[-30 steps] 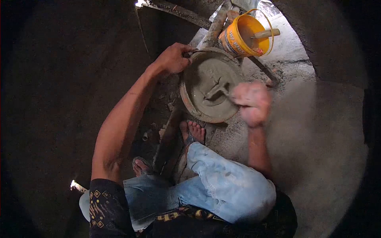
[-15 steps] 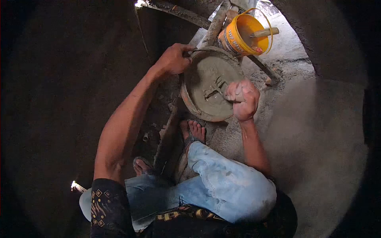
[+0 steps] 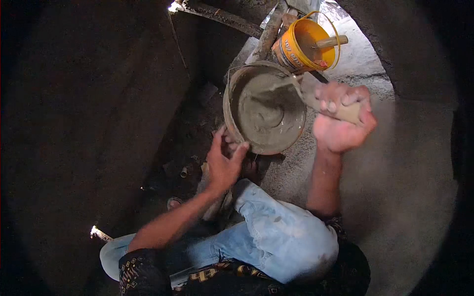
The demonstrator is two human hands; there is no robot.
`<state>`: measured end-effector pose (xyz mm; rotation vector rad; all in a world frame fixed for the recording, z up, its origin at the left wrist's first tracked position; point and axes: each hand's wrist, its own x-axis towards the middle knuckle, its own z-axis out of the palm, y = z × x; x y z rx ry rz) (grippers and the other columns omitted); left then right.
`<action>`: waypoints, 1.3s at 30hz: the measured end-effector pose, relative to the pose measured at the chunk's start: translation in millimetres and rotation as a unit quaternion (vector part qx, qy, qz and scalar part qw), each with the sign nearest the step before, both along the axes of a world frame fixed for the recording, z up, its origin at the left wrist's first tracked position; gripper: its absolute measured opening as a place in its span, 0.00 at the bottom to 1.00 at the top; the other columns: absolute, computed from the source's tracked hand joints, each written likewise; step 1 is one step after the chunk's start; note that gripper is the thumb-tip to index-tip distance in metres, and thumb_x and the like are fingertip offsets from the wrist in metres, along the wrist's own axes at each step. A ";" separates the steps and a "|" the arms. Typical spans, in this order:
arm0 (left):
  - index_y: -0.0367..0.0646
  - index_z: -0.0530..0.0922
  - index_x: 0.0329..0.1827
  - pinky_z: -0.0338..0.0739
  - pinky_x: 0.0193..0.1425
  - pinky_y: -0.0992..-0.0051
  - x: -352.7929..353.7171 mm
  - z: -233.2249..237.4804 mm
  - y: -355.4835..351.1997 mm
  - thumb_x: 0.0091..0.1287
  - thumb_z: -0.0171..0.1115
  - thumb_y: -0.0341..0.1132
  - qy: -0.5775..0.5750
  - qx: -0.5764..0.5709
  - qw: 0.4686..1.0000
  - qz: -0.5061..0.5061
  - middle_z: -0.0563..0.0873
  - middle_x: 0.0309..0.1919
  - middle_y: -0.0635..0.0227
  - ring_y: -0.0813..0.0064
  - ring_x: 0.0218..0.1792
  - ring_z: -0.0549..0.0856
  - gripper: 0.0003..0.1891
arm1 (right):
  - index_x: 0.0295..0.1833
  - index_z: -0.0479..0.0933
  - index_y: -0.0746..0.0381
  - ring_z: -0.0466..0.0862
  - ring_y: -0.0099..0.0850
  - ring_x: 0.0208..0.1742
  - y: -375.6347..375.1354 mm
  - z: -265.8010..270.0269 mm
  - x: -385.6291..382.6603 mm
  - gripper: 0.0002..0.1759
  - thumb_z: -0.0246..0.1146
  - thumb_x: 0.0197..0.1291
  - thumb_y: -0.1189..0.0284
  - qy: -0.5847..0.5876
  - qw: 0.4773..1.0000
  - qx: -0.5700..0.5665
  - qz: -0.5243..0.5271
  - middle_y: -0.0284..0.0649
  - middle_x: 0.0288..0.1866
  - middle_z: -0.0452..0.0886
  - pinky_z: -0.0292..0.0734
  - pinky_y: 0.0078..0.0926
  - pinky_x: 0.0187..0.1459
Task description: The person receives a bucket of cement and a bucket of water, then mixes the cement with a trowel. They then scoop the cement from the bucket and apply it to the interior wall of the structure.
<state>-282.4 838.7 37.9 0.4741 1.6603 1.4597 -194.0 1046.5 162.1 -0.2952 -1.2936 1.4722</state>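
Note:
A round bucket (image 3: 230,118) of wet grey mortar (image 3: 256,106) stands in front of me, its rim and outside coated with dried mortar. My left hand (image 3: 226,160) grips the rim at the near left side, thumb over the edge and fingers against the outer wall. To the right of the bucket, my right hand (image 3: 343,116) is closed around the handle of a trowel (image 3: 306,96). The trowel's metal part reaches to the bucket's far right rim, and its blade is hard to make out. A rounded mound of mortar with a groove shows inside the bucket.
Behind the bucket a yellow pail (image 3: 296,44) leans tilted, with a wooden handle (image 3: 332,41) sticking out of it. Wooden poles (image 3: 270,32) stand beside it. Rough walls curve around on both sides. My bent knee (image 3: 291,232) is close below the bucket.
My left hand went from the far left rim to the near left rim. My right hand moved right and lifted the trowel out of the mortar, whose surface is now heaped.

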 end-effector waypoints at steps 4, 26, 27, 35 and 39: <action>0.35 0.61 0.80 0.80 0.57 0.73 26.2 7.0 6.2 0.71 0.67 0.28 -0.049 -0.001 0.995 0.082 0.84 0.54 0.60 0.75 0.52 0.84 0.36 | 0.37 0.68 0.58 0.68 0.31 0.27 1.8 -36.3 -30.3 0.17 0.49 0.65 0.55 -0.019 1.000 0.001 0.018 0.37 0.24 0.69 0.69 0.41 0.39; 0.33 0.68 0.76 0.70 0.71 0.70 -116.3 -7.6 58.2 0.67 0.64 0.21 -0.092 0.083 0.971 -0.204 0.83 0.64 0.60 0.75 0.63 0.79 0.32 | 0.24 0.66 0.61 0.63 0.20 0.24 1.6 -57.0 -77.9 0.17 0.54 0.62 0.62 -0.286 0.883 -0.030 0.371 0.29 0.21 0.64 0.59 0.24 0.27; 0.35 0.71 0.75 0.73 0.67 0.71 -123.1 -5.9 63.1 0.66 0.64 0.20 -0.101 0.099 0.963 -0.229 0.84 0.61 0.62 0.77 0.60 0.80 0.31 | 0.24 0.66 0.61 0.63 0.20 0.25 1.3 -54.7 -77.7 0.18 0.54 0.62 0.62 -0.309 0.871 0.001 0.381 0.29 0.21 0.65 0.59 0.24 0.28; 0.39 0.69 0.77 0.74 0.67 0.69 -126.9 5.4 64.3 0.66 0.65 0.23 -0.100 0.075 0.959 -0.255 0.83 0.62 0.65 0.76 0.60 0.80 0.33 | 0.23 0.66 0.63 0.66 0.21 0.23 -2.0 -20.4 -43.1 0.21 0.56 0.63 0.60 -0.338 0.881 0.023 0.330 0.31 0.21 0.69 0.60 0.26 0.27; 0.36 0.69 0.76 0.72 0.68 0.71 -121.3 -9.3 66.3 0.66 0.64 0.20 -0.105 0.128 0.961 -0.220 0.83 0.64 0.63 0.76 0.59 0.80 0.33 | 0.26 0.68 0.64 0.67 0.23 0.23 -4.5 -0.7 -18.7 0.19 0.57 0.64 0.60 -0.317 0.897 0.037 0.307 0.33 0.21 0.68 0.61 0.27 0.27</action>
